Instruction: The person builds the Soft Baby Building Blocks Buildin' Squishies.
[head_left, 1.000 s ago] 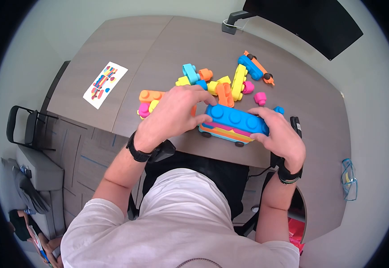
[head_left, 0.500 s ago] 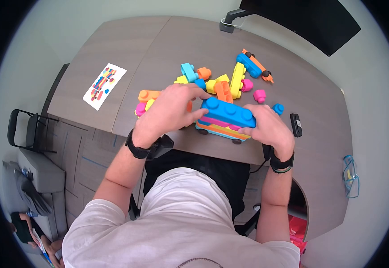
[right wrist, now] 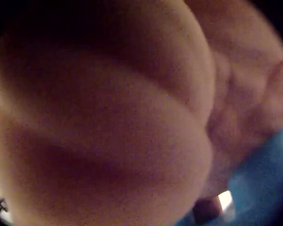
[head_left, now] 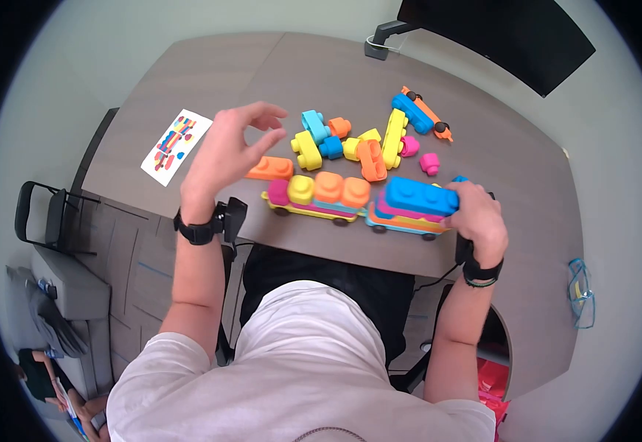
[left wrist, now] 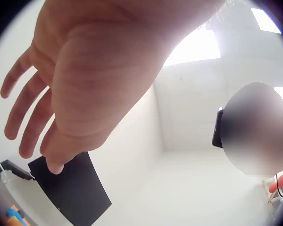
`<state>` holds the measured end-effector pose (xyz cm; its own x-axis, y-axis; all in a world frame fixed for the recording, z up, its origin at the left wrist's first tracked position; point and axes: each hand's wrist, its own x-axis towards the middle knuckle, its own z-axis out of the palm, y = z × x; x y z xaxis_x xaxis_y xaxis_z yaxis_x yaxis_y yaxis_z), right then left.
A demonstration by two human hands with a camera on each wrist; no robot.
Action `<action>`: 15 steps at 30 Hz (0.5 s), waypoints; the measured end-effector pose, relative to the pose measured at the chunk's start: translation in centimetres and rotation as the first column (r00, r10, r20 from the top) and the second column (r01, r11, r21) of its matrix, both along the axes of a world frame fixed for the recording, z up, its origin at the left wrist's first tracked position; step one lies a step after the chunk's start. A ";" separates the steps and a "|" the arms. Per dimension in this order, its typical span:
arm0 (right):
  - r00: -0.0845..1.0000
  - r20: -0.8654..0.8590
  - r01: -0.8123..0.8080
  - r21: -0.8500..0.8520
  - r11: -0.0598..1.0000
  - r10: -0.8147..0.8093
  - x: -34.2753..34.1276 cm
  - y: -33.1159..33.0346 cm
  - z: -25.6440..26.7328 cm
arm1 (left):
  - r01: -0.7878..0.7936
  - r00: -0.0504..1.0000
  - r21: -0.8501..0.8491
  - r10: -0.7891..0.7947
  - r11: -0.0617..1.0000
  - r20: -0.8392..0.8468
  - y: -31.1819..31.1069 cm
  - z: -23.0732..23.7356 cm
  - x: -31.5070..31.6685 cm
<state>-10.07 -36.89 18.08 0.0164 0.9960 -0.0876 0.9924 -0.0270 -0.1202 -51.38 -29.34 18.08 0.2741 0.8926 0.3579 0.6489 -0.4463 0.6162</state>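
Observation:
My right hand (head_left: 479, 217) grips the right end of a building-block train car (head_left: 417, 195): a long blue studded block on top, pink, orange and yellow layers below, and dark wheels. In the right wrist view, the palm and thumb fill most of the picture, with the blue block (right wrist: 264, 174) at the edge. A second train car (head_left: 313, 210), on a yellow wheeled base with pink, yellow and orange blocks, stands end to end with it on the left. My left hand (head_left: 225, 151) is raised left of both cars, fingers spread and holding nothing.
Loose blocks lie behind the cars, among them a yellow block (head_left: 307, 151) and an orange block (head_left: 371, 160). Farther back lies a blue and orange wheeled piece (head_left: 424, 114). A printed picture sheet (head_left: 176, 147) is at left, a monitor (head_left: 498, 40) at the back.
My left hand has let go of the blue-topped car and moved left and up, uncovering the second car. The blue-topped car has shifted slightly right, its right end still in my right hand.

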 end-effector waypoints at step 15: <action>0.980 -0.059 0.191 -0.005 0.982 -0.191 3.3 1.7 0.0 | 0.120 0.947 -0.199 -0.172 0.973 -0.270 13.3 -7.3 8.4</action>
